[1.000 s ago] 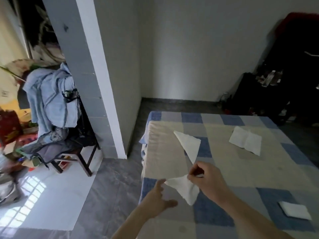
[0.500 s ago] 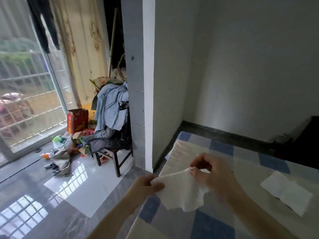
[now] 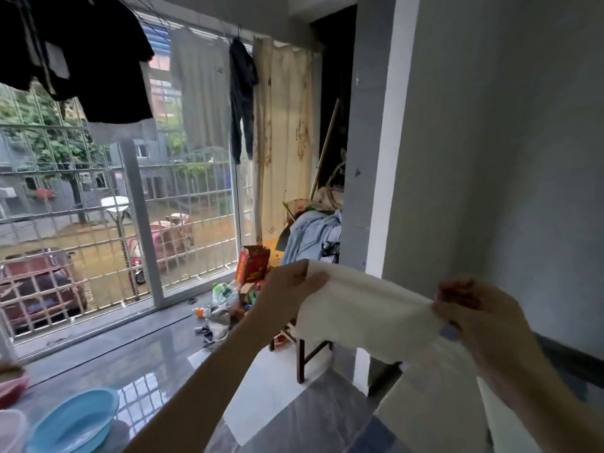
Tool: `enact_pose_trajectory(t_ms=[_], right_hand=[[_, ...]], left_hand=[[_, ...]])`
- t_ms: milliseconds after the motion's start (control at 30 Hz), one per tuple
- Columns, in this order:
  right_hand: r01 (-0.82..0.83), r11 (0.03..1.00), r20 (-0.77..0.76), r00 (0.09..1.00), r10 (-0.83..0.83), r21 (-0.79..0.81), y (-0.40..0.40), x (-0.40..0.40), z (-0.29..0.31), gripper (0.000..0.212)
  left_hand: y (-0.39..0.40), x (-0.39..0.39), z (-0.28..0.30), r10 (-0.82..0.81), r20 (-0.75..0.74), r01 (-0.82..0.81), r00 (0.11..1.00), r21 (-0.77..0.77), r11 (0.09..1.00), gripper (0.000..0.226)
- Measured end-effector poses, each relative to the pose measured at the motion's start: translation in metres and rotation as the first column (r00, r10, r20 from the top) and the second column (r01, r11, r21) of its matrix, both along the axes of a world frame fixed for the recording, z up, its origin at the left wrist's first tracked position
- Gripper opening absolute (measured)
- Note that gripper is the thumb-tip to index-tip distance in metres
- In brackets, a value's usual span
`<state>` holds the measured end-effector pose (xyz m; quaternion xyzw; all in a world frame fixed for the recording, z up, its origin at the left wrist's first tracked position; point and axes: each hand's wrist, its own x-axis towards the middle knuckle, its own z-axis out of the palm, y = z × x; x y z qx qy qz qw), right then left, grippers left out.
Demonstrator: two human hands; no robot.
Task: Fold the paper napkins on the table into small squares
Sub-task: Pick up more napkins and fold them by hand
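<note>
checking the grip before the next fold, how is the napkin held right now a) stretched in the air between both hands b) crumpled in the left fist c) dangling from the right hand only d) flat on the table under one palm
a: the napkin spans the air between the left hand and the right hand, each pinching one end.

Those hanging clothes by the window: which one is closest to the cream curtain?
The narrow dark garment, hanging right beside the curtain; the grey shirt and black shirt hang further left.

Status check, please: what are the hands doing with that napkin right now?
Left hand and right hand each pinch an end of the paper napkin. Napkin stretched in the air, unfolded. Nothing between the hands.
</note>
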<state>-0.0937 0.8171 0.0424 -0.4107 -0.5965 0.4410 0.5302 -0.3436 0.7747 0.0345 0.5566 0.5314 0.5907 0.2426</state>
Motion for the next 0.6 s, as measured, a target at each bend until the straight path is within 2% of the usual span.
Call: enact_pose_trajectory(t_ms=[100,200,267,300,333,367,433,467,533,600], right_hand=[[-0.029,0.999,0.248,0.968,0.02,0.03,0.001,-0.004,0.007,0.03],[-0.11,0.991,0.472,0.872,0.131,-0.072,0.003,-0.013,0.006,0.023],[-0.094,0.995,0.685,0.728,0.039,0.043,0.003,-0.02,0.01,0.017],[-0.111,0.982,0.728,0.684,-0.037,0.154,-0.001,-0.025,0.015,0.026],[-0.155,0.961,0.711,0.701,-0.057,0.23,-0.008,-0.03,0.023,0.037],[-0.214,0.944,0.664,0.748,-0.007,0.25,-0.015,-0.035,0.032,0.048],[-0.317,0.93,0.573,0.804,0.159,0.186,-0.027,-0.044,0.047,0.056],[-0.342,0.921,0.575,0.798,0.181,0.186,-0.028,-0.047,0.049,0.049],[-0.327,0.902,0.586,0.803,0.107,0.283,-0.026,-0.05,0.051,0.024],[-0.311,0.878,0.513,0.854,0.09,0.363,-0.027,-0.05,0.051,0.009]], left_hand=[[0.0,-0.006,0.018,0.091,-0.15,-0.081,0.985,0.075,0.994,0.025],[-0.003,-0.007,0.032,0.061,-0.375,-0.038,0.925,0.067,0.997,0.033],[-0.007,-0.002,0.041,0.011,-0.502,0.014,0.865,0.046,0.999,0.026],[-0.009,0.002,0.045,-0.022,-0.542,0.042,0.84,0.024,0.999,0.019],[-0.009,0.007,0.049,-0.062,-0.559,0.071,0.827,-0.006,0.997,0.011],[-0.01,0.011,0.052,-0.099,-0.563,0.098,0.821,-0.032,0.995,0.009],[-0.009,0.017,0.055,-0.132,-0.552,0.138,0.824,-0.031,0.99,0.017],[-0.01,0.019,0.057,-0.133,-0.54,0.147,0.831,-0.016,0.989,0.018],[-0.013,0.024,0.063,-0.146,-0.463,0.162,0.874,-0.006,0.987,0.02],[-0.017,0.026,0.067,-0.17,-0.376,0.18,0.911,-0.008,0.984,0.025]])
